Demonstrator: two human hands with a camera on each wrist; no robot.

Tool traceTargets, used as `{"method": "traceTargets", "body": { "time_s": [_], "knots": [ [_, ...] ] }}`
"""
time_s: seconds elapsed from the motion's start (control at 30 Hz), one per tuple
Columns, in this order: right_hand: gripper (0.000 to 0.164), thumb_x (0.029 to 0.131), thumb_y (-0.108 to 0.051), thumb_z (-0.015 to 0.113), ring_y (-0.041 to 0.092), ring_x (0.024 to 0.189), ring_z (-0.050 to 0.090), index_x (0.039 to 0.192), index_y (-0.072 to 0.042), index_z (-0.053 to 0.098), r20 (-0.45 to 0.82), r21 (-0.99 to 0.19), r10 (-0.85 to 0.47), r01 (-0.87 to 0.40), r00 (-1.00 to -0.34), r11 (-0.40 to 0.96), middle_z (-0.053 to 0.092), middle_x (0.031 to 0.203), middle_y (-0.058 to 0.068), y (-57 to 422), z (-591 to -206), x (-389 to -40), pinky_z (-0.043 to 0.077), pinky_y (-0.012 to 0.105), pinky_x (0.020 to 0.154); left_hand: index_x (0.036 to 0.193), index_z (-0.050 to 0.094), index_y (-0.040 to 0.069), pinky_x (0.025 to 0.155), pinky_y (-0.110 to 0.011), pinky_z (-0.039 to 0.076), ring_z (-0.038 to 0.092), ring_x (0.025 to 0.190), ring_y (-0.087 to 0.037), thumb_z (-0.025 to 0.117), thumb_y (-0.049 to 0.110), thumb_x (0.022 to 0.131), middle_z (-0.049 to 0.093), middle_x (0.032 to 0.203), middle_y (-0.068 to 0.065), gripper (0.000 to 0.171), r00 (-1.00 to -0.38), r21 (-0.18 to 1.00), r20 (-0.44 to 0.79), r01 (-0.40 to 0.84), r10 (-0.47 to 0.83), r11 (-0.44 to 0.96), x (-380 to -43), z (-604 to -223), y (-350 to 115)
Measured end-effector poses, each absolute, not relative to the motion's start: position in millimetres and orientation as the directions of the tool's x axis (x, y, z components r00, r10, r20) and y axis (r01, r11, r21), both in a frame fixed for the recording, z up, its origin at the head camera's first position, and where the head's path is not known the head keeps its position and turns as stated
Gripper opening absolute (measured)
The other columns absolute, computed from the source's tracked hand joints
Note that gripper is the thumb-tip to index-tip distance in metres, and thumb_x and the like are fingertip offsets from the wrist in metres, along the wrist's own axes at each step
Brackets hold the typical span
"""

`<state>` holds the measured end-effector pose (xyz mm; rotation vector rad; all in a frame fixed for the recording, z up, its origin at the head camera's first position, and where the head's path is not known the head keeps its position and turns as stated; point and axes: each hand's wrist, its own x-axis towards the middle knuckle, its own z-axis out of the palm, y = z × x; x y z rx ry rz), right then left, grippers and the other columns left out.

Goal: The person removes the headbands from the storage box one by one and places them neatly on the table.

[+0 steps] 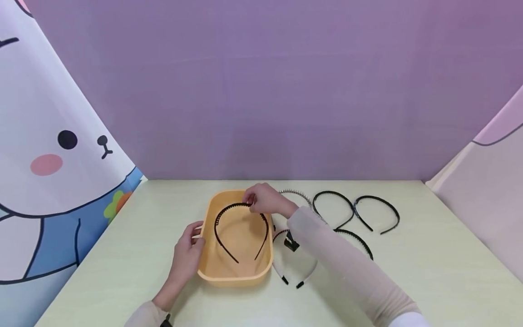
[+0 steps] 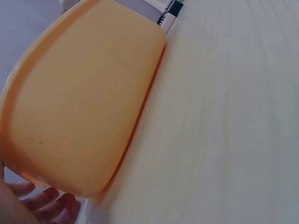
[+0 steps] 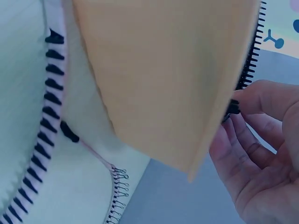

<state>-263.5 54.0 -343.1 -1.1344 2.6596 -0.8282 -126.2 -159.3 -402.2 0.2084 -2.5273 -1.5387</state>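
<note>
My right hand (image 1: 265,200) pinches the top of a thin black toothed headband (image 1: 219,213) between thumb and fingers. Its two ends point toward me inside the rim of an orange plastic basin (image 1: 235,282). In the right wrist view the basin wall hides most of this headband, and its teeth stick out past the rim beside the thumb. My left hand (image 1: 188,252) rests against the basin's left side, thumb and fingers bent loosely on the outside. The left wrist view shows several of its fingertips (image 2: 70,210) at the basin's end wall.
Right of the basin lie a silver spiked headband (image 1: 300,194), two black headbands (image 1: 331,192) (image 1: 377,197), another black one (image 1: 357,237) partly under my right sleeve, and a pale headband (image 1: 279,271) with black tips. A black bow (image 1: 291,243) lies by my forearm. A purple backdrop (image 1: 261,113) stands behind.
</note>
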Motion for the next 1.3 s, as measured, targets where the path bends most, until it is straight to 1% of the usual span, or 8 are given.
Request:
{"method": "traceTargets", "body": {
  "time_s": [0.13,0.23,0.37,0.6,0.8,0.87,1.13,1.3],
  "knots": [
    [0.021,0.079,0.001,0.064,0.013,0.079,0.059,0.098,-0.005,0.071,0.093,-0.564,-0.689,-0.608,-0.719,0.559,0.068,0.089,0.005,59.0,-336.9,-261.8,0.048,0.023,0.072,0.133,0.048,0.004,0.076,-0.024,0.047,0.061,0.101,-0.028,0.043,0.006,0.093,0.058,0.123,-0.021,0.041,-0.976,0.893,0.072,-0.029,-0.205,0.449,-125.4,-401.7,-159.5],
    [0.021,0.078,0.000,0.065,0.013,0.081,0.061,0.097,-0.006,0.071,0.107,-0.561,-0.687,-0.614,-0.719,0.555,0.069,0.090,0.005,63.5,-332.4,-261.2,0.049,0.023,0.073,0.134,0.048,0.004,0.075,-0.023,0.047,0.061,0.100,-0.028,0.043,0.006,0.093,0.058,0.123,-0.021,0.041,-0.977,0.893,0.068,-0.030,-0.201,0.449,-125.4,-401.2,-159.3],
    [0.022,0.077,0.000,0.064,0.012,0.079,0.061,0.097,-0.006,0.072,0.111,-0.567,-0.688,-0.614,-0.717,0.549,0.069,0.088,0.005,72.2,-327.0,-261.6,0.049,0.023,0.072,0.134,0.047,0.004,0.075,-0.024,0.047,0.060,0.100,-0.028,0.043,0.006,0.093,0.058,0.123,-0.021,0.042,-0.978,0.895,0.068,-0.027,-0.197,0.445,-126.6,-400.5,-158.7],
    [0.022,0.078,0.000,0.063,0.012,0.079,0.061,0.098,-0.004,0.072,0.099,-0.582,-0.669,-0.588,-0.737,0.562,0.070,0.089,0.005,91.2,-323.5,-261.3,0.050,0.024,0.070,0.134,0.047,0.005,0.075,-0.023,0.047,0.060,0.100,-0.027,0.043,0.006,0.093,0.058,0.123,-0.020,0.042,-0.978,0.889,0.066,-0.034,-0.200,0.457,-128.0,-400.4,-160.5],
    [0.022,0.078,0.000,0.062,0.012,0.077,0.061,0.098,-0.003,0.072,0.089,-0.584,-0.664,-0.579,-0.742,0.569,0.070,0.088,0.007,106.5,-323.6,-259.5,0.050,0.025,0.069,0.135,0.047,0.005,0.074,-0.022,0.046,0.060,0.101,-0.026,0.042,0.006,0.093,0.058,0.124,-0.020,0.042,-0.978,0.889,0.066,-0.033,-0.198,0.457,-125.9,-399.8,-164.3],
    [0.023,0.078,0.000,0.061,0.011,0.076,0.060,0.098,-0.002,0.072,0.087,-0.581,-0.665,-0.580,-0.742,0.571,0.070,0.089,0.009,111.4,-323.8,-259.0,0.050,0.025,0.068,0.135,0.047,0.005,0.074,-0.022,0.047,0.060,0.101,-0.025,0.042,0.006,0.093,0.057,0.124,-0.020,0.042,-0.978,0.887,0.065,-0.035,-0.200,0.461,-125.2,-399.5,-165.4],
    [0.024,0.079,0.000,0.062,0.013,0.077,0.059,0.100,-0.004,0.071,0.070,-0.558,-0.623,-0.548,-0.779,0.623,0.069,0.090,0.007,134.2,-322.5,-257.2,0.049,0.028,0.071,0.136,0.046,0.004,0.076,-0.021,0.046,0.059,0.103,-0.027,0.041,0.006,0.093,0.057,0.124,-0.021,0.043,-0.977,0.886,0.065,-0.036,-0.202,0.462,-123.0,-395.7,-165.6],
    [0.023,0.079,0.000,0.061,0.013,0.076,0.058,0.100,-0.004,0.071,0.067,-0.553,-0.606,-0.535,-0.793,0.639,0.068,0.089,0.007,149.4,-320.2,-255.3,0.048,0.029,0.070,0.136,0.045,0.004,0.075,-0.020,0.046,0.059,0.103,-0.028,0.041,0.006,0.094,0.057,0.125,-0.021,0.042,-0.978,0.888,0.060,-0.039,-0.200,0.458,-122.4,-395.6,-165.9]
  ]
}}
